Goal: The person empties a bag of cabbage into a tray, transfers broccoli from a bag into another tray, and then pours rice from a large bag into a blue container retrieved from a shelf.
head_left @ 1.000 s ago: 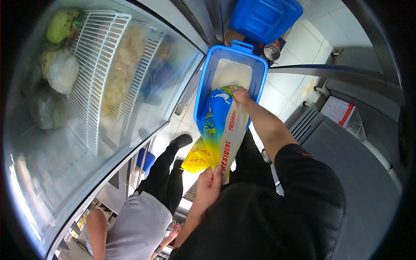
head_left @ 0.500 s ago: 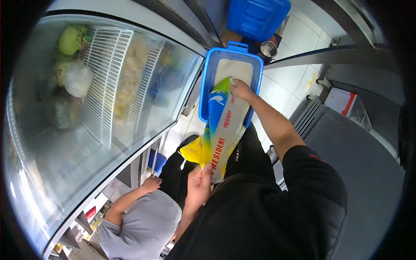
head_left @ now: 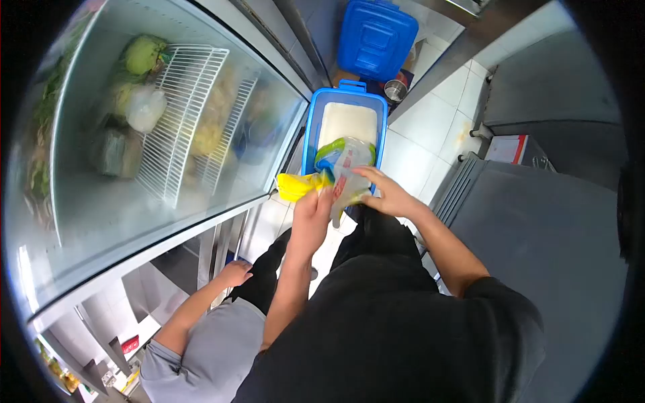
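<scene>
My left hand (head_left: pixel 311 216) is closed around the gathered lower part of a printed plastic sack (head_left: pixel 342 185), which is crumpled, part see-through, with yellow, blue and green areas. My right hand (head_left: pixel 390 195) is at the sack's right side, fingers and thumb apart, touching the plastic. The sack's rounded green-edged end lies over the near part of a blue plastic tub (head_left: pixel 383 127). Inside the tub is a pale, white fill (head_left: pixel 349 122), too fine to tell whether grain or powder.
A blue lid (head_left: pixel 377 40) leans behind the tub, near a small metal pot (head_left: pixel 395 90). To the left stands a glass-door fridge (head_left: pixel 87 221) with wire shelves and cabbage. A co-worker in a grey shirt (head_left: pixel 208 349) is at lower left. A grey cabinet (head_left: pixel 537 235) stands right.
The sack, stretched lengthwise before, is now bunched up and shorter. My left hand has moved up toward the tub. My right hand has come down from the sack's far end and its fingers have spread.
</scene>
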`<state>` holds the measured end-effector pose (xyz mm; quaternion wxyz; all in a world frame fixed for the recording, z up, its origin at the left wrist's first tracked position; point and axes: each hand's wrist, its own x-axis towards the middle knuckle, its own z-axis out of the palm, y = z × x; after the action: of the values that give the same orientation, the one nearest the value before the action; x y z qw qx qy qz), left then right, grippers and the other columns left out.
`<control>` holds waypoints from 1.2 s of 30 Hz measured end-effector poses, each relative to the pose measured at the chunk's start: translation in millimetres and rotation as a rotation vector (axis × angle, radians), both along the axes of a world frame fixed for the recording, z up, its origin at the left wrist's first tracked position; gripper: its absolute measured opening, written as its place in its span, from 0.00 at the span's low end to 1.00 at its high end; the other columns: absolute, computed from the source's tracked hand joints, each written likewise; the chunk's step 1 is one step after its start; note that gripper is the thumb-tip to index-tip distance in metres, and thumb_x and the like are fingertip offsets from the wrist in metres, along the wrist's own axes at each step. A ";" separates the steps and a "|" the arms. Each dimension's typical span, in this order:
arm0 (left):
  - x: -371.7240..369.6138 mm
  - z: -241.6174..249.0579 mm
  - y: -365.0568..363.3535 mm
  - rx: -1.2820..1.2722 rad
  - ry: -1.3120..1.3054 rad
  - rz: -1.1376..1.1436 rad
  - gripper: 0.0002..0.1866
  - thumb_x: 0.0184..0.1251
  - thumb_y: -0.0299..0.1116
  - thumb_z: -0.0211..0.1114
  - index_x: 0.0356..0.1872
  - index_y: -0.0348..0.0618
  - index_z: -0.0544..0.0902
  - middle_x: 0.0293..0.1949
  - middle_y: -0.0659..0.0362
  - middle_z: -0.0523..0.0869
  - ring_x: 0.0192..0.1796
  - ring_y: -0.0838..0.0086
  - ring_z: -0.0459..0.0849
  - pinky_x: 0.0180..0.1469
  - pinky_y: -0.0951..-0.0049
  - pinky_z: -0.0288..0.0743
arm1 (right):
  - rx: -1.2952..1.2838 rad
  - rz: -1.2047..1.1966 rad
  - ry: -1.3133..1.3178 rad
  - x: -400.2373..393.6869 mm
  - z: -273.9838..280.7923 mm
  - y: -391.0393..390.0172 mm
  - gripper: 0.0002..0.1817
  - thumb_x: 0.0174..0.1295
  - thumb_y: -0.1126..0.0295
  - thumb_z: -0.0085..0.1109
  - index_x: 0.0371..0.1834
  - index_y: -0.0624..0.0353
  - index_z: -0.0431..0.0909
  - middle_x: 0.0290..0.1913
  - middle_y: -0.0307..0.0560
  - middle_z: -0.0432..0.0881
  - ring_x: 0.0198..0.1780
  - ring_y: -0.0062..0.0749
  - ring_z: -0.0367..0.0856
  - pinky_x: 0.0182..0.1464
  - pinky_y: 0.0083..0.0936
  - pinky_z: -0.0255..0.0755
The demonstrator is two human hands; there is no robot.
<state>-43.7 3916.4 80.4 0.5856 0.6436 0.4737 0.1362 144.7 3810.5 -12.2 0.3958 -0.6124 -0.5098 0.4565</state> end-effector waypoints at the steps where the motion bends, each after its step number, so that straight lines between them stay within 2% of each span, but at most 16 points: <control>1: 3.5 -9.6 0.4 -0.012 -0.042 -0.015 0.17 0.78 0.36 0.56 0.29 0.34 0.78 0.20 0.57 0.76 0.23 0.74 0.72 0.29 0.67 0.68 | 0.128 0.067 -0.123 -16.3 42.3 -1.6 0.41 0.58 0.67 0.65 0.76 0.58 0.59 0.71 0.61 0.66 0.74 0.50 0.64 0.73 0.38 0.61; 3: 17.2 -31.3 0.9 0.100 -0.166 -0.038 0.18 0.77 0.38 0.58 0.28 0.34 0.78 0.19 0.52 0.78 0.22 0.68 0.75 0.29 0.62 0.69 | 0.095 -0.055 -0.263 -41.6 68.1 -0.1 0.43 0.55 0.66 0.69 0.74 0.65 0.59 0.70 0.64 0.68 0.72 0.54 0.67 0.73 0.41 0.62; 6: 24.8 -40.9 9.0 0.331 -0.007 -0.177 0.17 0.77 0.40 0.57 0.34 0.36 0.83 0.24 0.63 0.80 0.25 0.81 0.75 0.28 0.74 0.68 | 0.050 -0.135 -0.389 -54.8 47.6 10.4 0.42 0.55 0.64 0.71 0.71 0.67 0.61 0.69 0.63 0.71 0.69 0.58 0.70 0.72 0.44 0.62; 14: 22.6 -26.3 10.4 -0.225 -0.319 0.215 0.14 0.73 0.40 0.64 0.32 0.40 0.84 0.21 0.65 0.79 0.22 0.83 0.74 0.27 0.80 0.69 | 0.262 -0.302 -0.641 -93.5 64.8 -1.9 0.56 0.46 0.59 0.77 0.76 0.66 0.53 0.73 0.65 0.62 0.73 0.61 0.62 0.74 0.48 0.59; 17: 23.9 -27.1 9.7 -0.248 -0.299 0.212 0.14 0.72 0.40 0.64 0.32 0.40 0.84 0.21 0.66 0.78 0.22 0.83 0.74 0.27 0.80 0.69 | 0.201 -0.404 -0.605 -96.8 44.8 7.1 0.37 0.51 0.63 0.72 0.64 0.67 0.68 0.60 0.66 0.75 0.62 0.60 0.74 0.64 0.48 0.69; 20: 21.3 -33.1 15.1 -0.101 -0.229 0.141 0.16 0.72 0.43 0.65 0.32 0.40 0.84 0.21 0.66 0.79 0.24 0.81 0.76 0.29 0.77 0.70 | 0.118 -0.300 -0.465 -75.1 37.9 31.8 0.22 0.57 0.67 0.65 0.53 0.67 0.76 0.48 0.65 0.82 0.52 0.59 0.81 0.55 0.46 0.74; 22: 6.8 -21.5 31.8 0.101 0.032 0.027 0.20 0.72 0.50 0.64 0.33 0.39 0.84 0.23 0.64 0.81 0.26 0.78 0.76 0.31 0.72 0.71 | 0.178 -0.239 -0.428 -66.4 33.5 39.0 0.17 0.61 0.68 0.62 0.49 0.67 0.78 0.44 0.64 0.83 0.49 0.59 0.82 0.52 0.45 0.75; 23: -6.5 -44.8 46.5 0.166 -0.011 0.096 0.23 0.71 0.54 0.63 0.33 0.40 0.84 0.26 0.61 0.82 0.28 0.77 0.77 0.34 0.72 0.72 | 0.204 -0.206 -0.412 -59.6 31.9 41.4 0.15 0.62 0.68 0.61 0.47 0.66 0.79 0.43 0.64 0.83 0.47 0.60 0.83 0.50 0.45 0.76; 24: -14.4 -19.2 54.2 0.221 0.041 0.171 0.25 0.70 0.55 0.65 0.33 0.38 0.84 0.28 0.59 0.83 0.32 0.75 0.79 0.38 0.70 0.73 | 0.093 -0.183 -0.355 -54.4 37.4 39.4 0.15 0.65 0.67 0.61 0.48 0.66 0.79 0.45 0.63 0.83 0.48 0.60 0.82 0.51 0.45 0.75; 25: -29.9 -58.7 74.8 0.258 0.065 0.276 0.22 0.71 0.52 0.66 0.32 0.38 0.83 0.32 0.54 0.85 0.36 0.70 0.82 0.43 0.66 0.75 | 0.119 -0.181 -0.284 -45.1 25.4 37.8 0.16 0.66 0.66 0.61 0.52 0.66 0.79 0.46 0.62 0.84 0.48 0.60 0.83 0.51 0.44 0.76; 26: -52.5 -101.2 89.4 0.628 0.324 0.325 0.24 0.67 0.54 0.69 0.44 0.40 0.84 0.41 0.49 0.86 0.48 0.63 0.84 0.54 0.62 0.75 | 0.064 -0.133 -0.235 -31.7 31.4 37.1 0.16 0.66 0.66 0.60 0.53 0.64 0.79 0.47 0.61 0.84 0.49 0.58 0.83 0.52 0.43 0.76; 27: -62.7 -114.9 90.4 0.482 0.445 0.371 0.33 0.64 0.58 0.70 0.56 0.39 0.81 0.53 0.43 0.84 0.61 0.56 0.80 0.64 0.61 0.70 | 0.005 -0.083 -0.182 -19.3 42.0 35.7 0.17 0.66 0.66 0.60 0.55 0.63 0.79 0.48 0.60 0.84 0.50 0.57 0.83 0.53 0.43 0.76; 30: -68.9 -163.6 93.6 -0.114 0.245 0.377 0.48 0.61 0.69 0.65 0.67 0.32 0.73 0.67 0.39 0.75 0.68 0.53 0.75 0.69 0.62 0.67 | -0.016 0.206 -0.188 19.8 63.3 37.1 0.16 0.67 0.67 0.60 0.56 0.60 0.78 0.50 0.59 0.84 0.52 0.55 0.83 0.53 0.43 0.76; 32: -47.7 -181.3 89.1 -0.176 0.218 0.521 0.50 0.63 0.67 0.64 0.70 0.29 0.69 0.66 0.37 0.75 0.70 0.51 0.74 0.69 0.63 0.67 | 0.069 0.345 -0.192 30.4 46.5 35.1 0.16 0.67 0.67 0.60 0.55 0.60 0.79 0.50 0.59 0.84 0.54 0.53 0.83 0.54 0.41 0.76; 35: -46.9 -205.4 93.0 -0.190 0.467 0.321 0.51 0.64 0.68 0.62 0.69 0.26 0.69 0.65 0.36 0.76 0.71 0.52 0.73 0.70 0.64 0.66 | 0.097 0.451 -0.185 42.4 43.0 42.3 0.17 0.67 0.66 0.61 0.56 0.62 0.78 0.52 0.59 0.84 0.56 0.52 0.83 0.56 0.39 0.76; 36: -64.7 -248.8 97.1 -0.156 0.519 0.309 0.47 0.64 0.68 0.63 0.63 0.25 0.76 0.60 0.36 0.81 0.65 0.53 0.79 0.65 0.64 0.71 | 0.086 0.437 -0.181 44.3 47.5 46.4 0.17 0.67 0.66 0.61 0.56 0.62 0.78 0.52 0.59 0.84 0.56 0.52 0.83 0.56 0.38 0.76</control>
<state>-108.5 4013.5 -168.4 0.4650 0.5304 0.7086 0.0181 189.1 3856.9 35.3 0.2659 -0.5085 -0.6827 0.4524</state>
